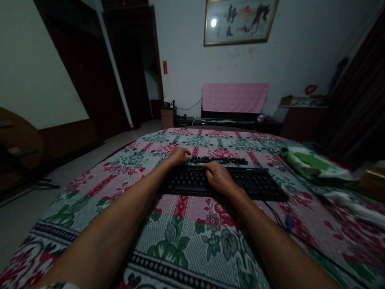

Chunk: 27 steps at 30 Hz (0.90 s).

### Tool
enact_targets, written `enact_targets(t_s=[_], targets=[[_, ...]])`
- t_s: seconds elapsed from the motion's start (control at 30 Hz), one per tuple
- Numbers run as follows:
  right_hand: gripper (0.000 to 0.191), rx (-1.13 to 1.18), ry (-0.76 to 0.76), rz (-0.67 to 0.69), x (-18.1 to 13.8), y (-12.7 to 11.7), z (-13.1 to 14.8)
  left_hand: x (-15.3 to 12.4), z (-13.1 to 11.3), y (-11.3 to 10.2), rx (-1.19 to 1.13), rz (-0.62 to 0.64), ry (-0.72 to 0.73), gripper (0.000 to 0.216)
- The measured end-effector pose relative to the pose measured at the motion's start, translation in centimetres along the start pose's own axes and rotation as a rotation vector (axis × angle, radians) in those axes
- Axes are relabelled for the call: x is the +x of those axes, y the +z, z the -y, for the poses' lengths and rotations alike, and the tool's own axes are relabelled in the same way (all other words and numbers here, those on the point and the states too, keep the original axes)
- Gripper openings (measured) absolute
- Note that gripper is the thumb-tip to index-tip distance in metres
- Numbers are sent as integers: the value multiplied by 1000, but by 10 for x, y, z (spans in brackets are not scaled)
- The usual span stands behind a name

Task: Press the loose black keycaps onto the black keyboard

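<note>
A black computer keyboard lies flat on the flowered cloth before me. Behind its far edge runs a row of loose black keycaps. My left hand is at the keyboard's far left corner, fingers bent and thumb close to them, beside the left end of that row. Over the middle of the keyboard is my right hand, its fingers drawn together and pointing left at the far edge. Whatever sits between the fingertips of either hand is too small and dim to make out. The hands cover part of the keys.
A black cable with a purple plug trails right across the flowered cloth. Green-and-white packaging lies at the right. Beyond the table, a pink cloth covers something on a low dark stand.
</note>
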State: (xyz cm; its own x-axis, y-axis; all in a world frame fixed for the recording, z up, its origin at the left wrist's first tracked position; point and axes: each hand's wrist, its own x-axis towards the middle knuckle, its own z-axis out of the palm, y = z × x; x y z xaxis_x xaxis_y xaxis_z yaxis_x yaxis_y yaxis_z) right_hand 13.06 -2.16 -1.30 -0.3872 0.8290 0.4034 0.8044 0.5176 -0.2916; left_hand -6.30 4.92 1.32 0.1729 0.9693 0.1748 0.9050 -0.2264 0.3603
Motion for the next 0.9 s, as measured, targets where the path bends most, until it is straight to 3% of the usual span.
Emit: enact_targets(t_s=[0.27,0.9], targets=[[33,-24,-13,11,-1,4,-2,11,1,17,85,49,-70,38],[30,-32,-32,3,-3,6,-2,19,3,25,153,82,-66,29]])
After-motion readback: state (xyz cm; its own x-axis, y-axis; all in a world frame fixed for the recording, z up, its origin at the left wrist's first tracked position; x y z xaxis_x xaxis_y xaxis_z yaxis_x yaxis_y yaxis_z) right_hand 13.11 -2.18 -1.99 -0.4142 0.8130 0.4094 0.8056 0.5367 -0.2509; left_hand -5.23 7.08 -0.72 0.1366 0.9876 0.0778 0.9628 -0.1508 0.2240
